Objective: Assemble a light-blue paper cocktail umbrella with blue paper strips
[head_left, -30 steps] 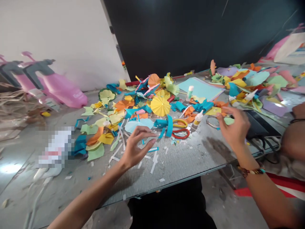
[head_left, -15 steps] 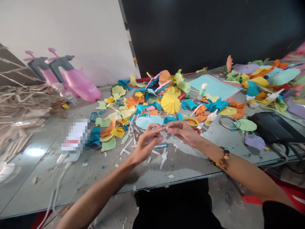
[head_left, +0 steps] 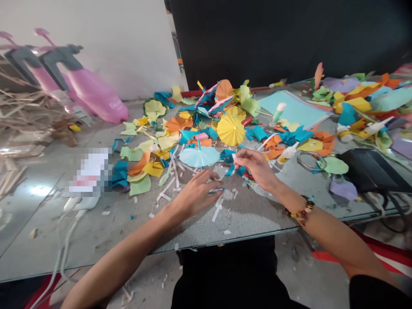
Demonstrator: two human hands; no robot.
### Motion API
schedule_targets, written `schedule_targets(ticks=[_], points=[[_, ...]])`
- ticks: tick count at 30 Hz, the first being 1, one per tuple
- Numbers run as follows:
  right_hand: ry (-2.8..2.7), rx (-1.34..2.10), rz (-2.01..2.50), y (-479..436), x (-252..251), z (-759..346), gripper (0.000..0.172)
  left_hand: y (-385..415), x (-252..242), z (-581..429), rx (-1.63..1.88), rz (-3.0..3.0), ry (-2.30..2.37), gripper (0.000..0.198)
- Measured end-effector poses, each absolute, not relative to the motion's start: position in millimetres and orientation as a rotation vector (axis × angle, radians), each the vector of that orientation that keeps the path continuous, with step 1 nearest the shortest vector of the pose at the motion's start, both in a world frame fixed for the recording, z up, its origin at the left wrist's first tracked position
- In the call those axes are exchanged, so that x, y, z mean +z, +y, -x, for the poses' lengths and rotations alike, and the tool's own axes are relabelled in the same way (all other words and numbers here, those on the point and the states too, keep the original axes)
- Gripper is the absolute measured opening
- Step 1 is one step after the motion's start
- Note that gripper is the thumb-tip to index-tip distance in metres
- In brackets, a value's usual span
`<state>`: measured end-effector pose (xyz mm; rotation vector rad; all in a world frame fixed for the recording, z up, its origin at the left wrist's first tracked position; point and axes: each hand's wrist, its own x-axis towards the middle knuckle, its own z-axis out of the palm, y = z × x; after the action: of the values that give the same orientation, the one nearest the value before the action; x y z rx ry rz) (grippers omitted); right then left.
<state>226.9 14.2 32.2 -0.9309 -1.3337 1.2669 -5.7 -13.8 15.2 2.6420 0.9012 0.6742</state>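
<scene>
My left hand [head_left: 198,191] lies low on the grey table [head_left: 251,216], fingers stretched over loose white paper strips [head_left: 217,210]. My right hand [head_left: 255,168], with a beaded bracelet at the wrist, is just right of it, fingertips pinched together beside blue paper scraps [head_left: 230,169]; what it pinches is too small to name. A light blue paper umbrella [head_left: 199,156] lies just beyond my left hand, and a yellow paper umbrella [head_left: 230,130] sits behind that. Red scissor handles [head_left: 247,175] show partly under my right hand.
Coloured paper cuttings [head_left: 154,159] cover the table's middle and far right. A glue bottle [head_left: 278,112] stands by a light blue sheet stack [head_left: 299,113]. A metal ring [head_left: 307,161] and black pouch [head_left: 370,169] lie right. Pink spray bottles [head_left: 96,98] and a white cable [head_left: 66,240] are left.
My right hand came in from the right to meet the left, fingertips touching. Both hands have since parted; the left dropped onto the strips, the right moved toward the blue scraps.
</scene>
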Motion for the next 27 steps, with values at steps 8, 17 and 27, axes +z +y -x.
schedule_targets(ticks=[8,17,27], points=[[-1.295,1.267,0.895,16,32,-228,0.022,-7,10,10,0.558,-2.538,0.973,0.017],[-1.370,1.268,0.900,15,24,-224,0.029,-8,10,7,0.594,-2.561,0.951,0.009],[-0.965,0.324,1.098,9,34,-235,0.044,-14,8,-4,1.012,-2.343,1.111,0.020]])
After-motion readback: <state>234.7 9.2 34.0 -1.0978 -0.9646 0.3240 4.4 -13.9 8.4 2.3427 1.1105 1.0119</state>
